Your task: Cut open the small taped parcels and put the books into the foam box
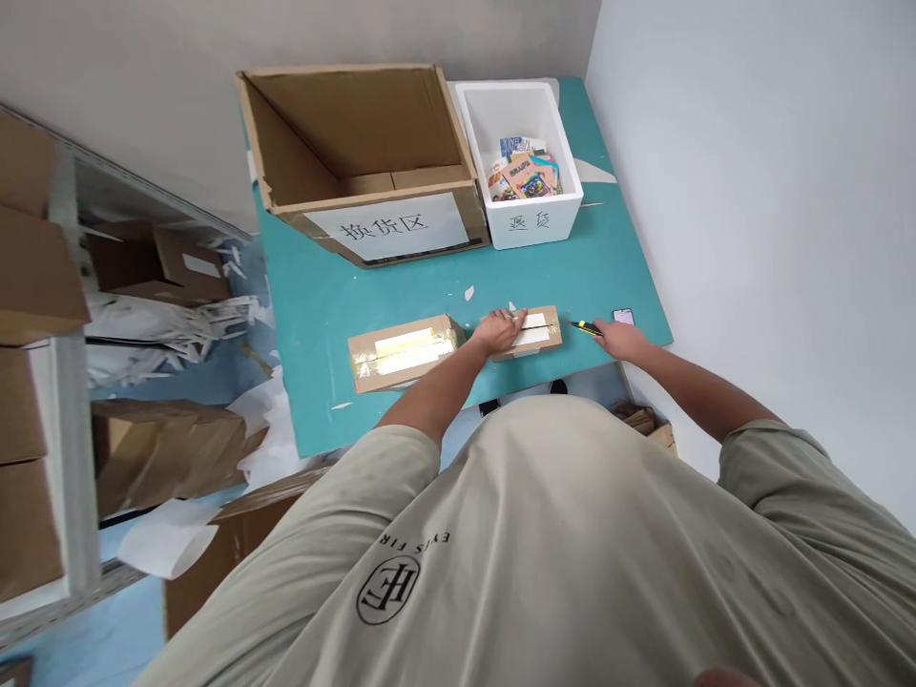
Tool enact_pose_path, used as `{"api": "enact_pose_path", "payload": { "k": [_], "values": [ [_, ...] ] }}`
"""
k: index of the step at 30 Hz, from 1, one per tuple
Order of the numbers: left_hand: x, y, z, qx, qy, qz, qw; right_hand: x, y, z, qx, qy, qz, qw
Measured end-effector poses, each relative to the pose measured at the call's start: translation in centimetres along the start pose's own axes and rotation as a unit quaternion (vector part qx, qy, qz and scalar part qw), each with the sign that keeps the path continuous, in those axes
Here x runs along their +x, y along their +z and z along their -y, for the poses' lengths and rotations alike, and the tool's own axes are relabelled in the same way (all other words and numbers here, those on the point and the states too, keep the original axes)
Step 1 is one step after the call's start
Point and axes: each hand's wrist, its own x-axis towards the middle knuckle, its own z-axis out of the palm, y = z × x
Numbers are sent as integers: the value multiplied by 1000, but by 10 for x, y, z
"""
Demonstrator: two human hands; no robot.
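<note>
My left hand [501, 330] lies on top of a small taped cardboard box [545, 341], its fingers resting flat over the white label. To the right of that box, my right hand [619, 340] grips a yellow and black utility knife [588, 327]. The knife points left, toward the box's end, with a small gap between them. Left of my left hand lies a second, longer cardboard box [364, 366] with shiny tape and a white label on its top. A phone [623, 316] sits just beyond my right hand.
Along the table's [315, 286] far side stand a large open carton [468, 205] and a white foam box [572, 215] holding colourful packets. Paper scraps [469, 293] lie on the table. A shelf [78, 382] with cartons is at left; a wall [751, 210] borders the right.
</note>
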Motion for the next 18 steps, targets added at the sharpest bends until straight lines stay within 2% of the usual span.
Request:
{"api": "enact_pose_path", "payload": {
  "k": [3, 6, 8, 12, 18],
  "values": [
    [1, 3, -3, -4, -6, -9, 1000, 0, 17, 0, 155, 23, 3, 988],
    [-1, 6, -6, 5, -21, -17, 1000, 8, 32, 11, 291, 43, 23, 955],
    [-3, 8, -7, 10, -29, -20, 999, 16, 38, 21, 346, 57, 21, 936],
    [-4, 11, -7, 10, -34, -22, 999, 29, 45, 33, 388, 71, 9, 919],
    [-4, 14, -7, 13, -32, -28, 999, 35, 51, 37, 365, 88, -10, 927]
  ]
}}
